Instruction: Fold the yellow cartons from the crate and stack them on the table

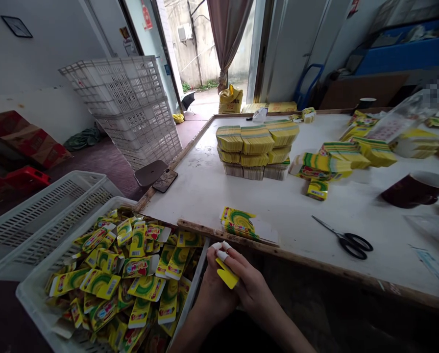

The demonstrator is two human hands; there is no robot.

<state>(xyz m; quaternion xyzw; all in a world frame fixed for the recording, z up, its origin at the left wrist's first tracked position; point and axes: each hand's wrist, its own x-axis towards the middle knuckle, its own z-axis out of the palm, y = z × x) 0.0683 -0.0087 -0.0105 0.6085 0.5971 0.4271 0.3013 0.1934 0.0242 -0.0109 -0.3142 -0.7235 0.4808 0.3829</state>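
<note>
A small yellow carton (227, 275) is held between the left hand (215, 287) and the right hand (246, 272), just off the near edge of the tabletop (195, 193). Both hands are closed in around it, drawn close together, and several fingertips (222, 255) are covered in white. Part of the carton is hidden by the fingers. To the left, a white crate (31, 294) is filled with a loose heap of printed cartons (140, 264). A row of flat cartons (239, 223) is laid at the tabletop's edge, just beyond the hands. Farther back, banded bundles (256, 142) are stacked in three layers; scissors (352, 242) and a dark mug (412, 191) are placed to the right.
</note>
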